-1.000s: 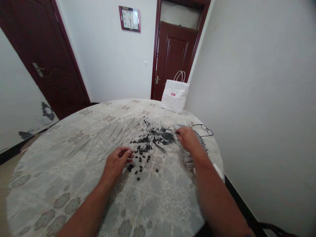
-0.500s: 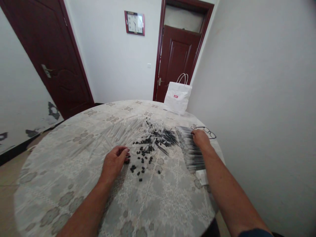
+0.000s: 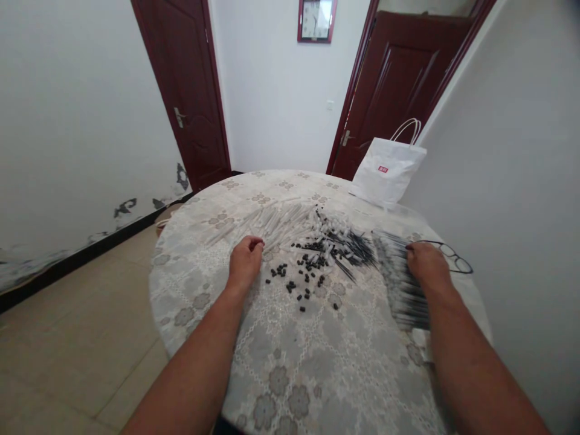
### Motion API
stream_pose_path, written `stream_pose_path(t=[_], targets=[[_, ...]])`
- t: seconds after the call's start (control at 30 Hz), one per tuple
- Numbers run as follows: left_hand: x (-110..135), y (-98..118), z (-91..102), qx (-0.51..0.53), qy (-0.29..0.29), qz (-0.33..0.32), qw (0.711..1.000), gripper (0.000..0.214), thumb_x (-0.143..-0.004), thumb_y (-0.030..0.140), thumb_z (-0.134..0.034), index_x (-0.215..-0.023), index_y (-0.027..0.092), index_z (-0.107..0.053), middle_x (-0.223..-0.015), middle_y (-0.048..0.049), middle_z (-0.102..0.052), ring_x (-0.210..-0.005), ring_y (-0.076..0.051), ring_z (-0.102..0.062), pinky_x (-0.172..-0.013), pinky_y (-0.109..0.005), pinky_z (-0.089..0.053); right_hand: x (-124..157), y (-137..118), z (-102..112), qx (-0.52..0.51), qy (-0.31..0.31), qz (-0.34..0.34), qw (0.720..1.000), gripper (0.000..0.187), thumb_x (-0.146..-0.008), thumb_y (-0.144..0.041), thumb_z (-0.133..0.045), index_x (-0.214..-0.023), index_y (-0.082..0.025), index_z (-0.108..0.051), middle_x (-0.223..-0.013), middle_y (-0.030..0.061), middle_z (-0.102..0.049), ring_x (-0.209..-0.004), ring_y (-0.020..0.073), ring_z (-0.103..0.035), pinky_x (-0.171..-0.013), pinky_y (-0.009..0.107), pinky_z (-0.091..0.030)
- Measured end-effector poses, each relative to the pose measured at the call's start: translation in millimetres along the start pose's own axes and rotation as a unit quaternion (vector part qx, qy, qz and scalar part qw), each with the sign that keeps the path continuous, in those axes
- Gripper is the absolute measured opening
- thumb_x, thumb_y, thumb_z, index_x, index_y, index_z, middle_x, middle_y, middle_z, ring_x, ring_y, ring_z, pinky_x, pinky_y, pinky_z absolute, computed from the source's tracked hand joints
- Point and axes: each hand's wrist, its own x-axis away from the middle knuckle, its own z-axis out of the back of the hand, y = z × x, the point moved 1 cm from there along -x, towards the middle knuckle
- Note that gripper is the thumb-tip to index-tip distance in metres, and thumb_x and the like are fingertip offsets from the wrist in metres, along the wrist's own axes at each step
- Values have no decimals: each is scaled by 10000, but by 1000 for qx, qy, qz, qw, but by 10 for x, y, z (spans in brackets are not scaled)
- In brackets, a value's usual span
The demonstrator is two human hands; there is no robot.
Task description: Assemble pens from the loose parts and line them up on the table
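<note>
My left hand (image 3: 245,258) is closed, thumb and fingers drawn together, beside the near ends of the clear plastic tubes (image 3: 284,220). Anything in its fingertips is too small to make out. Small black caps (image 3: 290,286) lie scattered to its right. Farther right is a pile of thin dark refills (image 3: 360,246) mixed with small whitish pieces (image 3: 327,226). My right hand (image 3: 428,264), fingers curled in, is over a row of clear tubes with dark cores (image 3: 397,281), which look like pens. Whatever its fingers pinch is hidden.
Black-framed glasses (image 3: 463,264) rest by the table's right edge, beyond my right hand. A white paper bag (image 3: 388,172) stands at the back right. A small white object (image 3: 420,339) lies partly behind my right forearm. The round table has a patterned cloth (image 3: 290,353).
The view has turned left, so everything appears farther right. My left hand has moved forward from the black caps to the clear tubes. My right hand stays at the row.
</note>
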Motion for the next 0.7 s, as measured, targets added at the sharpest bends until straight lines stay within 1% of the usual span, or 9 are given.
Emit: stream_pose_path(t=[0.1, 0.17, 0.2, 0.27, 0.37, 0.47, 0.53, 0.6, 0.7], targets=[[35, 24, -15, -97, 11, -59, 993, 151, -809, 272, -594, -889, 219, -711, -870, -65, -726, -840, -236, -653, -834, -347, -467, 23, -198, 146, -27, 48, 36, 998, 313, -903, -206, -482, -1075, -124, -730, -1035, 168, -707, -990, 281, -643, -918, 372, -457], [76, 33, -62, -99, -10, -84, 991, 143, -821, 268, -599, -894, 235, -717, -869, -59, -727, -835, -237, -653, -844, -346, -461, 71, -456, 282, -67, 57, 75, 993, 317, -918, -214, -473, -1096, -120, -717, -1056, 162, -708, -1014, 275, -633, -949, 366, -445], [100, 37, -91, -93, -25, -97, 991, 137, -826, 268, -604, -895, 243, -720, -870, -57, -728, -838, -239, -653, -849, -345, -460, 107, -620, 350, -98, 49, 100, 989, 309, -924, -224, -477, -1097, -132, -716, -1073, 152, -710, -1018, 264, -633, -953, 353, -444], [149, 44, -153, -89, -56, -124, 987, 129, -834, 265, -610, -894, 253, -723, -877, -59, -729, -848, -244, -654, -857, -347, -458, 196, -995, 469, -158, 9, 156, 975, 288, -936, -237, -487, -1094, -165, -717, -1065, 120, -720, -999, 235, -640, -931, 315, -448], [221, 56, -237, -102, -92, -148, 979, 132, -843, 257, -607, -905, 256, -724, -883, -68, -725, -846, -251, -653, -850, -353, -459, 335, -1579, 581, -188, -44, 238, 952, 286, -959, -224, -473, -1111, -177, -710, -1072, 100, -714, -1017, 214, -629, -930, 291, -433], [285, 64, -302, -109, -118, -165, 973, 125, -839, 240, -608, -890, 256, -721, -873, -71, -713, -854, -253, -646, -858, -353, -459, 406, -2045, 591, -174, -73, 269, 944, 299, -976, -208, -450, -1141, -186, -698, -1081, 100, -698, -1043, 209, -613, -929, 282, -423], [315, 63, -333, -111, -130, -178, 969, 121, -839, 231, -607, -881, 256, -718, -869, -71, -705, -862, -250, -643, -866, -351, -458, 405, -2259, 553, -159, -87, 275, 944, 308, -987, -206, -434, -1173, -193, -679, -1121, 104, -683, -1079, 206, -597, -941, 280, -414], [328, 55, -348, -112, -133, -187, 967, 120, -842, 227, -605, -883, 257, -714, -869, -72, -699, -857, -247, -640, -865, -349, -458, 386, -2402, 498, -140, -101, 266, 948, 290, -991, -225, -433, -1138, -186, -679, -1098, 109, -682, -1069, 215, -598, -922, 291, -424], [323, 34, -349, -96, -124, -179, 971, 105, -834, 217, -614, -866, 257, -706, -857, -68, -692, -836, -237, -637, -852, -339, -457, 372, -2517, 422, -123, -109, 250, 954, 265, -990, -273, -445, -1052, -168, -680, -1062, 120, -673, -1024, 226, -608, -866, 303, -445]])
